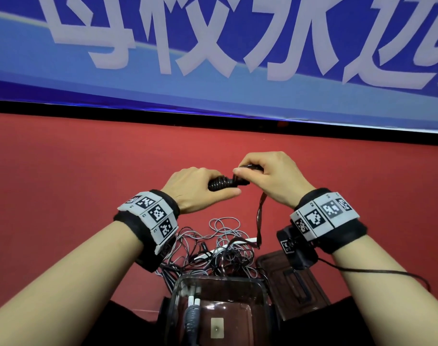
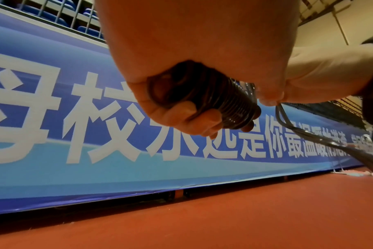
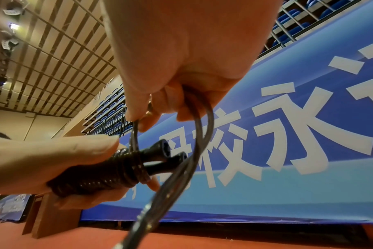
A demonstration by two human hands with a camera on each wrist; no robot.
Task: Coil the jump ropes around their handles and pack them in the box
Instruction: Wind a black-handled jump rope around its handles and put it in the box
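Left hand (image 1: 198, 188) grips black handles (image 3: 160, 158) wound with rope (image 3: 202, 128); right hand (image 1: 270, 178) pinches its loop. Only head view shows box (image 1: 263, 295).

Blue banner (image 1: 213, 91) stands behind red floor (image 1: 63, 171).

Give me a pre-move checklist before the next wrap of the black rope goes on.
1. Left hand grips the black handles: ok.
2. Right hand pinches the black rope: ok.
3. Earlier turns sit tight and side by side on the handles: ok.
4. Slack hanging to the rope pile runs free of tangles: cannot tell.
5. Clear box has room beside the packed rope: ok.
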